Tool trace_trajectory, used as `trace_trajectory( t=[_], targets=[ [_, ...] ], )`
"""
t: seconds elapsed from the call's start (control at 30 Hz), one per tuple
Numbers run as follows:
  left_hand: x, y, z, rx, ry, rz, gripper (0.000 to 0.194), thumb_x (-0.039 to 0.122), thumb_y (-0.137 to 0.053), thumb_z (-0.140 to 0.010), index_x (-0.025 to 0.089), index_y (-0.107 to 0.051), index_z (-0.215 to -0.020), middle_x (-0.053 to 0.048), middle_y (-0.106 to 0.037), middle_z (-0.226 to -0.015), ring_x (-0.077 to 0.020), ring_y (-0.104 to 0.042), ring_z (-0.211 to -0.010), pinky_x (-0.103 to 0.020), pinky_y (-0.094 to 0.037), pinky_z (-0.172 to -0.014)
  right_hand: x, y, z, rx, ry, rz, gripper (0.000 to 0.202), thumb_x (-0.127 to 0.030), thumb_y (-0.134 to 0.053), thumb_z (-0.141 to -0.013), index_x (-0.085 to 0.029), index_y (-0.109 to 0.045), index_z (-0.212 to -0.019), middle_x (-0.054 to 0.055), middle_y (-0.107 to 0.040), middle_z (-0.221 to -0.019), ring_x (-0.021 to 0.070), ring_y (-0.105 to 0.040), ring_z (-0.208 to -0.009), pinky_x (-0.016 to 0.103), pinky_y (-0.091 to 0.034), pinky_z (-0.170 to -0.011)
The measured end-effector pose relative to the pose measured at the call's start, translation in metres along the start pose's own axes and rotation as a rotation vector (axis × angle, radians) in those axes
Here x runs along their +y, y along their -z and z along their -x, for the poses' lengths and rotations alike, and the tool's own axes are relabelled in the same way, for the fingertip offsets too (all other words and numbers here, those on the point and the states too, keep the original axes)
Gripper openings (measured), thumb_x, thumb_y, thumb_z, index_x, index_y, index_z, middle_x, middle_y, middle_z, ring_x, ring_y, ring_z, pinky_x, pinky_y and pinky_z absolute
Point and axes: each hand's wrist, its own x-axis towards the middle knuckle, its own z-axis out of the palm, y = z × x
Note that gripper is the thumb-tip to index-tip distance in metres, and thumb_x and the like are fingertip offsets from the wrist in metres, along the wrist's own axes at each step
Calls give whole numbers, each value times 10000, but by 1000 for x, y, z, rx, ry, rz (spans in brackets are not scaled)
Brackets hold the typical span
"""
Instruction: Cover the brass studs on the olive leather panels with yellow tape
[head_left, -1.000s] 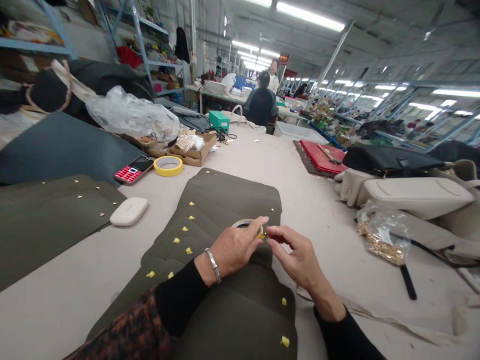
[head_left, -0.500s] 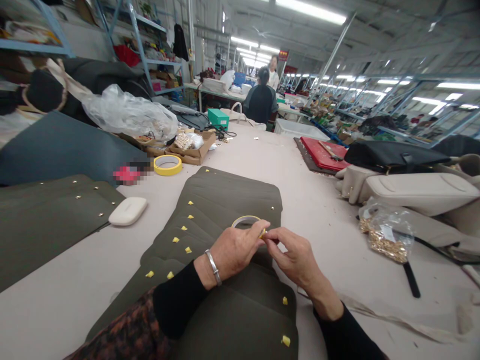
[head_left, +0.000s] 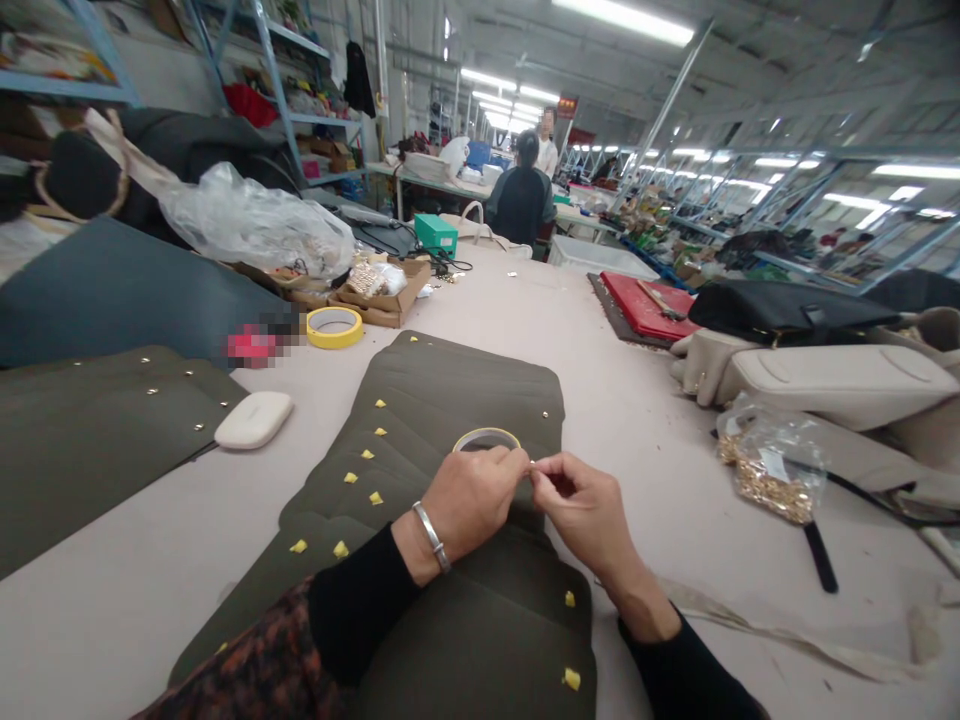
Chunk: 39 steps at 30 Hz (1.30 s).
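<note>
My left hand (head_left: 471, 505) is closed around a roll of yellow tape (head_left: 487, 433), whose upper rim shows above the knuckles. Close against its fingertips, my right hand (head_left: 586, 508) pinches something tiny; thumb and finger hide most of it. Both hands are over a dark olive quilted panel (head_left: 450, 640) lying flat on the table. Small yellow tape pieces (head_left: 350, 478) are stuck along the panel's left side and lower right edge. A small metal stud (head_left: 545, 414) sits near its upper right edge.
A second olive panel (head_left: 90, 440) with studs lies left, beside a white rounded case (head_left: 255, 420). Another tape roll (head_left: 334, 328) and a cardboard tray (head_left: 405, 300) stand behind. At right are a bag of gold hardware (head_left: 776, 480), pale bags (head_left: 840, 375) and a red slab (head_left: 645, 305).
The tape roll and my left hand have shifted slightly left and turned, covering the tape edge at the fingertips. My right hand stays pinched in nearly the same place.
</note>
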Motion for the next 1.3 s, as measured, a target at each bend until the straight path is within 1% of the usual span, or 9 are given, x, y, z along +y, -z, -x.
trace_trajectory(
  t=[0.1, 0.2, 0.33, 0.43, 0.57, 0.83, 0.97, 1.2, 1.3],
  targets=[
    [3, -3, 2, 92, -46, -52, 231, 182, -338, -932, 174, -525, -797, -24, -578, -710, -141, -565, -656, -239, -419, -563, 1, -4, -3, -37, -229, -247, 141, -288, -596, -766, -168, -626, -697, -1, -611, -518, 132, -571, -470, 235, -472, -488],
    [8, -5, 6, 151, -76, -43, 243, 176, -325, -938, 173, -517, -788, -22, -576, -700, -138, -557, -654, -242, -414, -577, 10, -5, -11, 24, -407, -416, 188, -339, -667, -693, -155, -628, -682, -8, -601, -517, 123, -562, -446, 247, -507, -470],
    [9, -9, 7, 80, -39, -62, 220, 198, -335, -959, 173, -511, -830, -23, -590, -745, -144, -562, -677, -251, -429, -597, 31, 1, -19, 37, -569, -525, 275, -374, -748, -596, -135, -633, -669, -1, -599, -548, 116, -568, -476, 250, -535, -472],
    [1, -12, 4, -74, 53, -184, 137, 172, -399, -939, 175, -516, -868, -36, -595, -782, -176, -565, -722, -266, -439, -587, 43, 4, -18, -78, -542, -461, 317, -403, -752, -620, -121, -657, -730, 22, -625, -601, 119, -588, -520, 247, -540, -512],
    [-5, -14, 1, -214, 95, -240, 91, 137, -443, -911, 178, -516, -876, -49, -594, -817, -210, -552, -795, -285, -460, -611, 49, -1, -15, -125, -460, -283, 331, -455, -667, -714, -126, -654, -756, 17, -608, -582, 118, -570, -497, 241, -507, -500],
    [-5, -18, 1, -214, 89, -226, 116, 153, -409, -928, 177, -514, -885, -46, -584, -826, -214, -543, -798, -311, -475, -639, 40, -9, -14, -90, -84, 244, 204, -305, -525, -808, -179, -673, -746, 33, -681, -676, 164, -618, -605, 262, -458, -601],
    [-6, -20, 1, -204, 85, -228, 116, 154, -409, -928, 180, -511, -880, -42, -576, -829, -215, -540, -803, -316, -474, -648, 38, -15, -13, -55, 7, 375, 198, -254, -492, -812, -176, -653, -727, 45, -684, -701, 165, -612, -610, 263, -437, -607],
    [-5, -19, 1, -210, 96, -247, 112, 138, -414, -922, 177, -510, -878, -47, -570, -837, -211, -535, -805, -307, -472, -645, 39, -20, -18, -35, -87, 411, 168, -257, -503, -795, -188, -647, -743, 43, -682, -684, 175, -627, -614, 276, -458, -620],
    [-4, -18, 1, -218, 105, -246, 102, 132, -422, -917, 173, -508, -882, -49, -573, -851, -214, -537, -818, -310, -476, -653, 42, -18, -19, -22, -209, 312, 209, -295, -551, -776, -179, -622, -934, 20, -663, -631, 185, -635, -584, 287, -479, -587]
  ],
)
